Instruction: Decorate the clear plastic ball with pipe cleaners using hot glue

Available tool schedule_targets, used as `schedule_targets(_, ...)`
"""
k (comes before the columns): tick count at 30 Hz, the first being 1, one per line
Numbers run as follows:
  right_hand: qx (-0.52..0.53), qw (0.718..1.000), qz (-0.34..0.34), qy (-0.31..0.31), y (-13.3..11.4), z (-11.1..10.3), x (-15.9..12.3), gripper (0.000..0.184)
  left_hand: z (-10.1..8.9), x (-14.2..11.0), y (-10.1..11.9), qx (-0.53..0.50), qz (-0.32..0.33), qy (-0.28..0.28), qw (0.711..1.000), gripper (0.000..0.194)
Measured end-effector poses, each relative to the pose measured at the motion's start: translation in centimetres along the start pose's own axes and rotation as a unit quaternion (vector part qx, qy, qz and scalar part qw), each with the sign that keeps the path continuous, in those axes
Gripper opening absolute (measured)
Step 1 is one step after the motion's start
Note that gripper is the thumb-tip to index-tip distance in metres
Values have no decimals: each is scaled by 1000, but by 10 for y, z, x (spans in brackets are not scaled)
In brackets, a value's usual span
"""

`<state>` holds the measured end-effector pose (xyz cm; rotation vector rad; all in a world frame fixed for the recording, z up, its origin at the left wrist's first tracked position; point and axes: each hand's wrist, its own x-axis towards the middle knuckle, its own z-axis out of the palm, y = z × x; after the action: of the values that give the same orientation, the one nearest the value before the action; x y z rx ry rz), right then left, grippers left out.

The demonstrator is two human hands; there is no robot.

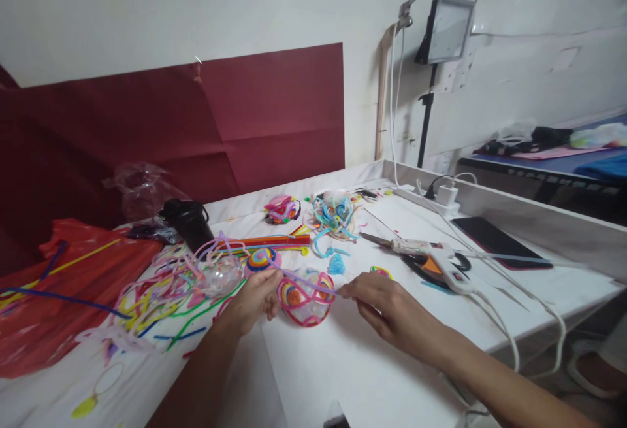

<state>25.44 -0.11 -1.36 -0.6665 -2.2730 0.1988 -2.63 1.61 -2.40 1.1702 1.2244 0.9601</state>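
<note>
A light purple pipe cleaner (306,284) runs between my two hands, across the upper part of a clear ball (307,310) trimmed with pink, orange and yellow pipe cleaners. My left hand (255,298) is closed on the strip's left part, right beside the ball. At the strip's other end, the thumb and fingers of my right hand (385,304) pinch it, just right of the ball. The ball rests on a white sheet (333,369). Behind my left hand is a round piece (263,260) coiled in rainbow colours.
Loose pipe cleaners (181,304) and another clear ball (220,276) lie left. A glue gun (448,264), scissors (379,240) and a phone (499,242) are on the right. A black cup (189,222), a blue tangle (336,212) and a red bag (63,297) also surround the work area.
</note>
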Motion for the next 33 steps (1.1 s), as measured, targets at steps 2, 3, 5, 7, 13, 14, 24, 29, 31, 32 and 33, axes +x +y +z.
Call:
schedule_targets(2, 9, 1000, 5, -22, 0, -2, 1, 36, 1, 0, 1, 3, -3, 7, 1000, 50)
schedule_targets(3, 16, 999, 7, -32, 0, -3, 2, 38, 2, -1, 1, 5, -4, 11, 1000, 51)
schedule_targets(5, 30, 998, 12, -51, -1, -4, 5, 41, 4, -2, 3, 13, -6, 18, 1000, 53)
schedule_targets(7, 38, 997, 14, -67, -1, -6, 7, 42, 6, -2, 5, 22, -4, 24, 999, 52)
schedule_targets(13, -17, 997, 10, -72, -4, -6, 17, 31, 6, -1, 4, 45, 8, 44, 998, 45)
schedule_targets(14, -27, 997, -1, -72, -4, -5, 19, 27, 6, -1, 3, 47, 10, 46, 998, 43)
schedule_targets(24, -63, 988, -65, -127, 8, -4, 48, 20, 9, 0, 6, 48, 3, 53, 997, 39)
schedule_targets(29, -111, 976, -98, -161, 7, -7, 60, 20, 8, -1, 7, 69, 4, 45, 997, 41)
schedule_targets(31, -129, 970, -113, -172, 6, -7, 63, 21, 7, -1, 7, 82, 4, 44, 996, 40)
schedule_targets(32, -137, 968, -119, -173, 6, -7, 65, 20, 7, -2, 8, 88, 2, 44, 995, 40)
schedule_targets(33, -145, 966, -125, -171, 6, -7, 67, 18, 8, -2, 8, 92, 0, 46, 995, 39)
